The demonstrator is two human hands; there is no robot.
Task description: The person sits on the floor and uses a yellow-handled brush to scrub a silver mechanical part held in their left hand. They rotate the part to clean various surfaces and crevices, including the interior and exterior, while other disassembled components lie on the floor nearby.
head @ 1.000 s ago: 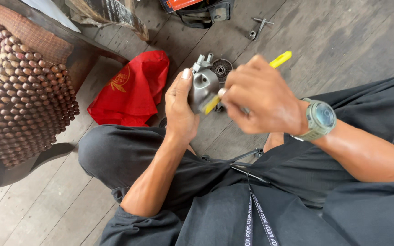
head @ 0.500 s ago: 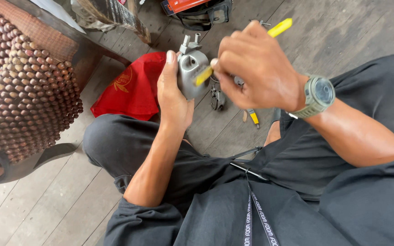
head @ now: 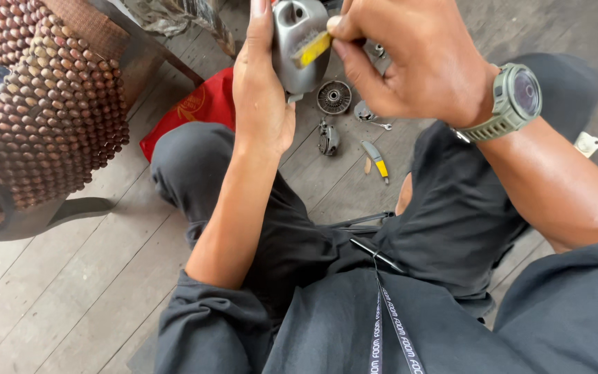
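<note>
While the grey metal housing [head: 299, 41] is gripped upright in the left hand [head: 261, 90], thumb along its side, a yellow-handled tool [head: 313, 50] is pinched against its face by the right hand [head: 410, 59], wrist bent, above the floor [head: 70, 291].

Soft, even daylight fills the scene — bright enough to show grain in the wooden floor [head: 57, 291], with no harsh glare. Shadows are faint and diffuse, darkest under the beaded seat cover [head: 50, 111] and in the folds of the black clothing, where detail sinks. The watch [head: 517, 97] face carries a dull sheen. Focus is sharp at the centre — the wide lens bends lines at the edges.
</note>
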